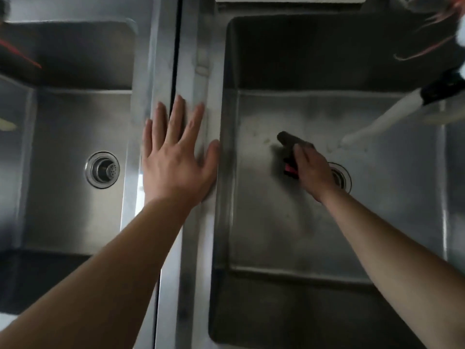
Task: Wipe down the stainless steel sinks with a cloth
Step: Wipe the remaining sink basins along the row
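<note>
Seen from above, looking down. At far left, the left sink (75,137), a stainless basin, with its drain strainer (102,169) set in the floor and a dark blurred shape with a red streak (22,56) over its far-left corner; too smeared to name. Just right of that basin, the steel divider (191,71) between the two bowls, crossed lengthwise by a dark seam (177,46). Flat on this divider, the left hand (176,157): palm down, fingers straight and spread apart, thumb out toward the edge of the right bowl, nothing held, forearm bare. Further right, the right sink (276,222), deeper in shadow along its far and near walls, pale specks scattered on its floor. Down on that floor, near the middle, the right hand (313,170), fingers curled over and pressed onto a dark cloth (292,147) with a pink patch showing at its near edge; cloth touching the basin floor, just left of the right drain (342,177), itself half hidden behind the hand. At far right, a white spout-like shape (377,122) slanted down into the bowl, a black part (442,89) above it, and pink-red strands (427,34) blurred in the upper corner; not clear enough to name.
</note>
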The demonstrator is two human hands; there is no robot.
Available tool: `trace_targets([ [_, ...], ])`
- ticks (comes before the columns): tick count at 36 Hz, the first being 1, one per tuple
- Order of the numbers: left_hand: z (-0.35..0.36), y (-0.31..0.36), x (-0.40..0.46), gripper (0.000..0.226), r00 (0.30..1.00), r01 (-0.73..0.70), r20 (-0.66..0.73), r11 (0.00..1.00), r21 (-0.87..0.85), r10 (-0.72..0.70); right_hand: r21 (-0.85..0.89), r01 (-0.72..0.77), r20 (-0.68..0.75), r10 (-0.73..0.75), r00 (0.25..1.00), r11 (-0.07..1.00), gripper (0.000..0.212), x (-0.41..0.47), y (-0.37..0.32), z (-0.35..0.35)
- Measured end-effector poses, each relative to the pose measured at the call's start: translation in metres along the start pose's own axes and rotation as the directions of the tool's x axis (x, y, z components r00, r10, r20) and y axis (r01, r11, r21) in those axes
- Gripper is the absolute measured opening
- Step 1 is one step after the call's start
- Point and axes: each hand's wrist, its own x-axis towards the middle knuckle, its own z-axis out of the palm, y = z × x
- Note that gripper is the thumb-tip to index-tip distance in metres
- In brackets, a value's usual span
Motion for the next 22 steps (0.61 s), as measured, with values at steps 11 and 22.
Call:
trace_targets([
  [11, 0.000, 0.001, 0.003, 0.062, 1.000, 0.000, -0.016, 1.000, 0.009, 0.001, -0.667, 0.125, 0.135, -0.046, 0.990, 0.735, 0.070, 0.092, 0.012, 0.117],
  [22, -0.001, 0.003, 0.004, 0.063, 1.000, 0.026, -0.003, 1.000, -0.007, -0.026, -0.656, 0.257, 0.257, -0.110, 0.960, 0.710, 0.065, 0.110, -0.003, 0.133],
])
